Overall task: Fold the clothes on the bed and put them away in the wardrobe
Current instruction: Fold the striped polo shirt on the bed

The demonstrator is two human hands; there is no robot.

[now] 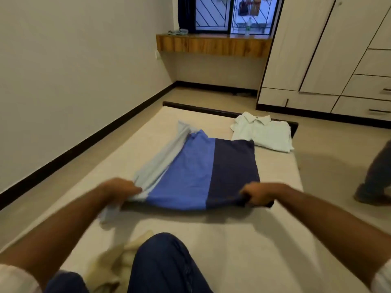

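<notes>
Both your arms are out over the bed (243, 240), and you've got the striped shirt (196, 172) by its near edge. Your left hand (120, 190) grips the pale-blue corner, fingers curled into the cloth; your right hand (259, 194) clamps the navy corner the same way. That near edge is lifted just off the mattress, while the far part lies flat, collar end pointing away from you. Just beyond its far right corner sits a folded white shirt (262, 133), near the foot of the bed. A crumpled cream cloth (112, 261) lies beside your knee (167, 263). The wardrobe (330, 56) stands off to the right, doors closed. A leg (376, 176) shows at the right edge.
</notes>
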